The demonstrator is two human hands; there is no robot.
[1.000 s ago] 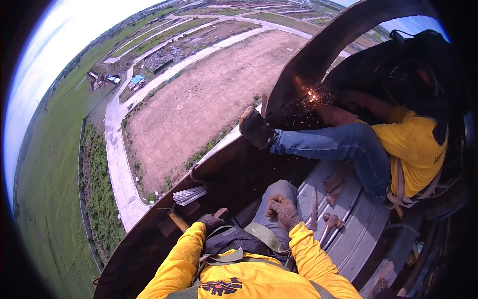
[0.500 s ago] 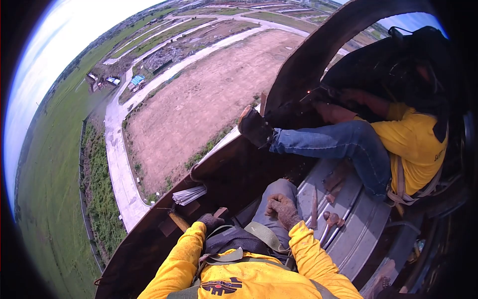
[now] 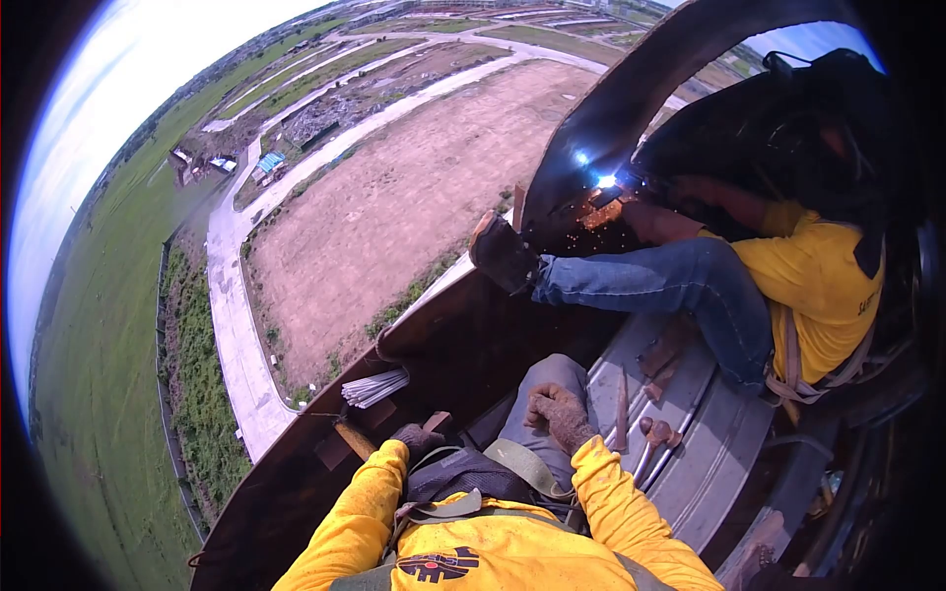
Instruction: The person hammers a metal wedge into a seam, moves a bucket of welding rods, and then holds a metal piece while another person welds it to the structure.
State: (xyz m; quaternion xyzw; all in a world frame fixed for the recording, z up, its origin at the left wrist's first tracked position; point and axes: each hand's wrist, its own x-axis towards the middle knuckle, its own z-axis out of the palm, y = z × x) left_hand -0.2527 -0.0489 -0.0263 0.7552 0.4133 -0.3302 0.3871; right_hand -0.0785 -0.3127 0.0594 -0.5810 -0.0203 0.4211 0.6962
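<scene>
My right hand point(image 3: 560, 416), in a brown work glove, rests on my grey trouser leg point(image 3: 548, 376) with its fingers curled in and nothing visible in them. My left hand point(image 3: 419, 436), in a dark glove, lies by the rusty metal wall point(image 3: 493, 340), next to a small rusty block point(image 3: 438, 422). Its fingers are mostly in shadow, so I cannot make out their grip. A wooden handle point(image 3: 355, 438) leans left of it, below a bundle of pale welding rods point(image 3: 374, 388). Right of my leg lie a hammer point(image 3: 658, 433) and a rusty flat bar point(image 3: 622, 412).
A co-worker in a yellow shirt point(image 3: 808, 286) sits at the right, welding at a bright arc point(image 3: 605, 181) on the curved metal plate point(image 3: 576, 128). Their boot point(image 3: 505, 254) rests by the wall. Grey planks point(image 3: 714, 463) form the platform. Far below lie roads point(image 3: 232, 295) and fields.
A bright welding arc with falling orange sparks now burns at the co-worker's hands, where only a small glow showed before. My own hands have not visibly moved.
</scene>
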